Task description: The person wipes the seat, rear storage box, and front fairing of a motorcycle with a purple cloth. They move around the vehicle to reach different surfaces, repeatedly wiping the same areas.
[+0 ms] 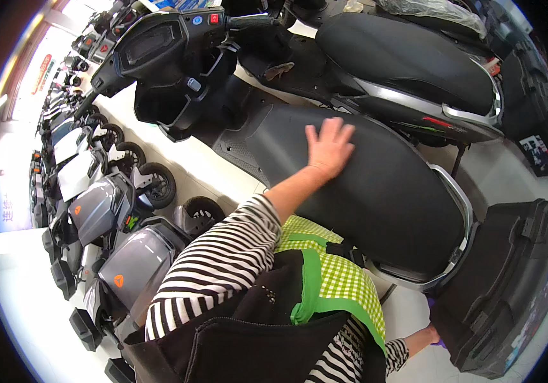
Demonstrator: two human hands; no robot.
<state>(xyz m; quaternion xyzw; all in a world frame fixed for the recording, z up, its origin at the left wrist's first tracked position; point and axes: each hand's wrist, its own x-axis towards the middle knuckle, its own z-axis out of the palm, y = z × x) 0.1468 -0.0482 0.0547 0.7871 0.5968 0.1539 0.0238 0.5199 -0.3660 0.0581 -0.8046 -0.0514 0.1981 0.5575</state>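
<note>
My left hand (330,148) rests palm down on the black seat (376,191) of a scooter. Its fingers are stretched out and spread, and it holds nothing. Low on the right, my right hand (428,336) reaches to the edge of a black top box (497,281) fixed behind the seat. The box hides its fingers. Bits of something purple (441,343) show beside that hand; they look like cloth, but most of it is hidden. A silver grab rail (464,210) curves round the rear of the seat.
Ahead on the left are the scooter's handlebar and dark dashboard (151,45). A second black scooter (408,60) stands close along the far side, with another black box (539,108) at its rear. Several grey and white scooters (140,262) line up on the left over a pale tiled floor (207,169).
</note>
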